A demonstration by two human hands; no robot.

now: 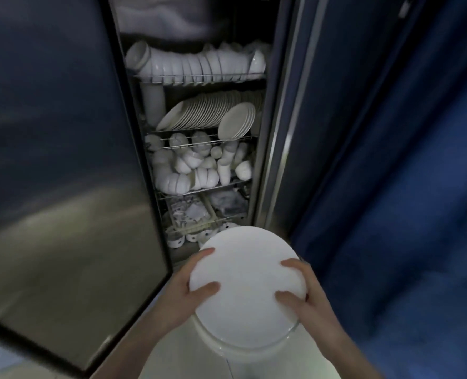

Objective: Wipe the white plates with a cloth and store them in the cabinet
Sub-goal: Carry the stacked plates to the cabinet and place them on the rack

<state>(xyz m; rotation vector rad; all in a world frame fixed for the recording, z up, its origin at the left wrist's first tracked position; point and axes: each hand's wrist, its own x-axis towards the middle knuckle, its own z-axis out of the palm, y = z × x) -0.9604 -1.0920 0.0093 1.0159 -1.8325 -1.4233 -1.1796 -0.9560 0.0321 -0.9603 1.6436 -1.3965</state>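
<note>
"Steel, brushed and grey: what is formed of it?"

"The cabinet door (62, 173), which is swung wide open at the left and by which that whole side of the view is filled. A dark blue surface (404, 187) is seen along the right."

"And between them?"

"The cabinet (276, 160) is shown open, tall and narrow, and is fitted with wire shelves (199, 77). White bowls (194, 64) are laid on their sides in a row on the upper shelf. Stored plates (199, 113) are stood on edge in a long row on the shelf below, with a shorter row leant in front at the right. Cups and small bowls (196, 168) are heaped on the third shelf, and patterned dishes (188, 214) are packed at the bottom."

"Where is the white plate (247, 283) found?"

"It is held low in front of the cabinet's opening, outside it. A second rim is seen just beneath its near edge, so perhaps more than one plate is carried."

"How are the hands placed?"

"The plate's left edge is gripped by the left hand (183, 291) and its right edge by the right hand (306, 296). On each, a thumb and a finger are curled over the upper face."
</note>
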